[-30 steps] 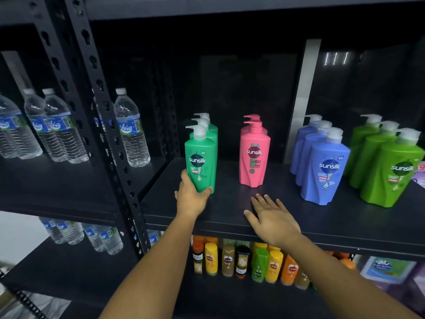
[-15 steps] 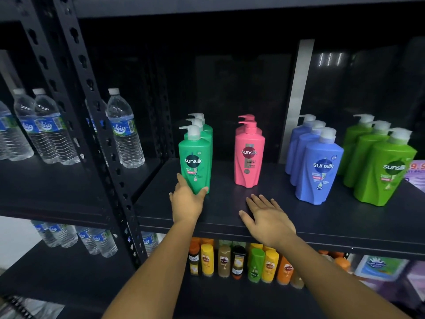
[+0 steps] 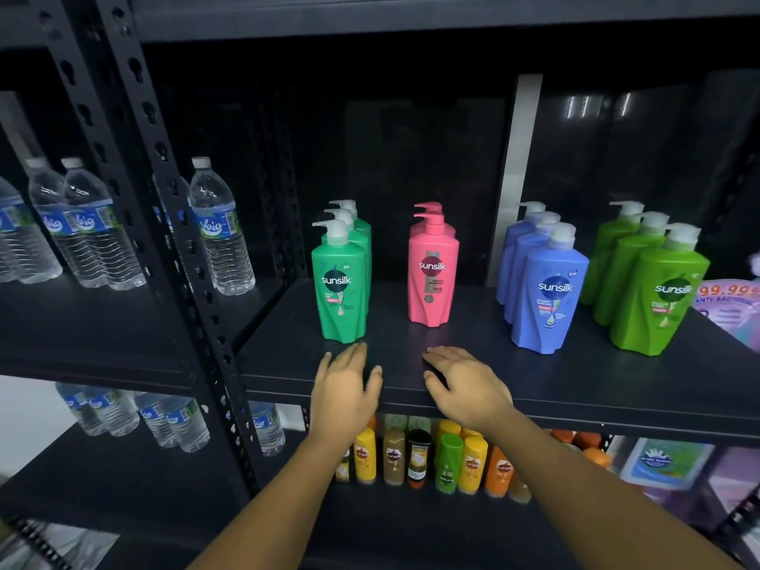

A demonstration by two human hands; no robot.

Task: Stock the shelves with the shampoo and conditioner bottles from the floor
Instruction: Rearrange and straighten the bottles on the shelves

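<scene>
Standing upright on the dark shelf [image 3: 617,388], the Sunsilk pump bottles form four files running front to back: teal-green bottles [image 3: 340,290], pink bottles [image 3: 432,273], blue bottles [image 3: 547,298] and lime-green bottles [image 3: 658,302]. Only the front bottle of each file shows its label; those behind are mostly hidden, with little more than pump heads and shoulders visible, and the pink file's depth is hard to count beyond two pumps. The left hand [image 3: 345,392] hangs just in front of the front teal-green bottle, fingers spread and holding nothing, apart from the bottle. The right hand [image 3: 464,384] lies palm-down over the shelf's front edge, fingers loosely extended and empty; whether it touches the board I cannot tell. At the far right a purple pack [image 3: 728,310] is cut off by the frame, its print only partly readable. Water bottles [image 3: 218,232] stand in the neighbouring bay on the left, some behind the perforated upright [image 3: 164,199]. On the shelf below, small yellow, brown and orange bottles [image 3: 448,462] are partly covered by both forearms and the shelf edge, with blurred labels.
</scene>
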